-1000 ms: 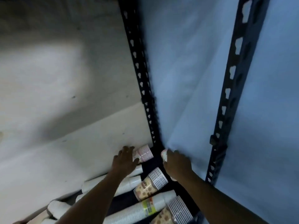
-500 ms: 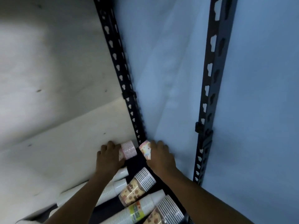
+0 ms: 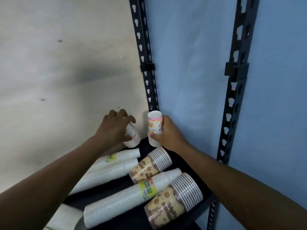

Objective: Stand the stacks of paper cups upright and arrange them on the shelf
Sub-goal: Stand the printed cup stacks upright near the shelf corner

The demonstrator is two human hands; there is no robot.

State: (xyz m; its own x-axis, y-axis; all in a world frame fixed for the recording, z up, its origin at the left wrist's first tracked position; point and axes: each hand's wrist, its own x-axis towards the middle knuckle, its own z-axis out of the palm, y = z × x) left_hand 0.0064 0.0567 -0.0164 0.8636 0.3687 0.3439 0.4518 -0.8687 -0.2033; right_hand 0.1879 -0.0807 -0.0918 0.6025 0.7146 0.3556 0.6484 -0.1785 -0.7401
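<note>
Head view, left to right: a beige wall fills the left side. At the bottom left the end of a white stack lies on its side, partly cut off by the frame. The left hand reaches in at the back-left corner of the dark shelf. Its fingers are curled over the top of a small dotted stack and its thumb is against the side. That stack is tilted, its upper end leaning left toward the wall. Whether its lower end touches the shelf cannot be told.

In front of it two long white stacks lie side by side against the wall, one with a green label. A third long white stack, also labelled, lies nearer the camera. The back post of the rack, black with keyhole slots, rises just behind the hands.

Just right of that post, the right hand grips a short pink-and-yellow stack from its right side, fingers wrapped round the lower half. This stack is upright, its ridged rims at the lower end, close over the back of the shelf and apart from the dotted one.

Two brown stacks lie on their sides with striped rims pointing right. One is just below the right hand, the other near the front edge. The front post stands to the right against a blue wall.
</note>
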